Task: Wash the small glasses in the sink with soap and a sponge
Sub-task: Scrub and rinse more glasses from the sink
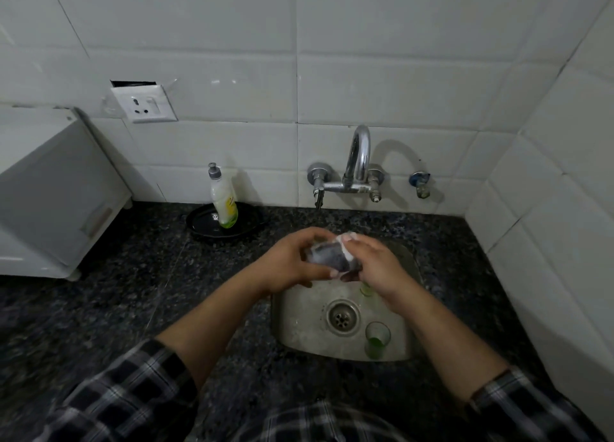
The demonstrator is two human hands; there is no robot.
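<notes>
Over the steel sink [299,312], my left hand [289,265] grips a small clear glass [329,259] held on its side. My right hand [372,265] pinches a white soapy sponge [345,240] against the glass's right end. A second small glass [377,338] with a green bottom stands upright in the sink, right of the drain [343,317]. A third green-bottomed glass [367,289] shows partly from under my right hand. The dish soap bottle [224,202] stands on a black tray [199,222] on the counter, left of the sink.
The chrome tap [357,162] comes out of the tiled wall above the sink; I see no water running. A white appliance [50,192] sits on the dark granite counter [116,308] at the left. A tiled side wall [564,242] closes in on the right.
</notes>
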